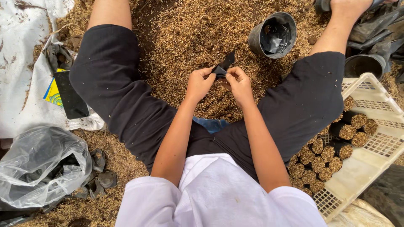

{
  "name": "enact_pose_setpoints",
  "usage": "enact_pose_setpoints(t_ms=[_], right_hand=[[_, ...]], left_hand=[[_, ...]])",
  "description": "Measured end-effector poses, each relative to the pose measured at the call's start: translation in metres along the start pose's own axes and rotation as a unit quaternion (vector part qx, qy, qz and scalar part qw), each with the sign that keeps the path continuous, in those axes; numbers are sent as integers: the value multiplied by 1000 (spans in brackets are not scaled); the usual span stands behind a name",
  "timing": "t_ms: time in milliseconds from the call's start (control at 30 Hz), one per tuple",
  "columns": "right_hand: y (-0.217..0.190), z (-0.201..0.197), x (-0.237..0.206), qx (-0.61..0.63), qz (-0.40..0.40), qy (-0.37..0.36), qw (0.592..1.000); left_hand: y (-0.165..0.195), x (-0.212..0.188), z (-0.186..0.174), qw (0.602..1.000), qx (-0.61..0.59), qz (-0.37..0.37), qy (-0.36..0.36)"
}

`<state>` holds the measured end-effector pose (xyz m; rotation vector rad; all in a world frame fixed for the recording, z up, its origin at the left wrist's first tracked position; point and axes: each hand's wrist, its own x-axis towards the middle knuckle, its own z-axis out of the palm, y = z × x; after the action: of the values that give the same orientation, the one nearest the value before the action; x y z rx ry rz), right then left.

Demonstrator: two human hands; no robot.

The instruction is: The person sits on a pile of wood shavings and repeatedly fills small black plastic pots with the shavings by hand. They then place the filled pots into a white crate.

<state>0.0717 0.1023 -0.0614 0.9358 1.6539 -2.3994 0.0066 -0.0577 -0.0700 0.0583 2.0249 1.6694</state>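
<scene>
Fingers (209, 74) of both hands pinch small black bag (223, 66); black pot (272, 34) beyond, crate (381, 126) at right.

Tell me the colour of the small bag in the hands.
Black small bag, clearest in the head view.

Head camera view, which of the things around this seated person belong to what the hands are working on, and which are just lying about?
In hand:
- small black bag, pinched by left hand and right hand
- husk pile
- filled black bags in white crate
- black pot

Lying about:
- clear plastic bag
- white sheet
- dark flat card
</scene>
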Motion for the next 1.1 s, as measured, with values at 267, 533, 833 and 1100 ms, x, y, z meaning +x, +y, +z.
enact_pose_setpoints(t_ms=[267,533,833,1100], right_hand=[[-7,9,-10,-345,-280,215,870],[-24,15,-13,-278,-265,52,922],[-34,25,-21,-328,-352,184,857],[-44,24,-22,-514,-282,219,780]], left_hand=[[33,-19,3,941,206,229,138],[42,-8,-4,986,13,150,78],[48,-17,2,971,66,213,86],[53,-14,6,961,140,160,178]])
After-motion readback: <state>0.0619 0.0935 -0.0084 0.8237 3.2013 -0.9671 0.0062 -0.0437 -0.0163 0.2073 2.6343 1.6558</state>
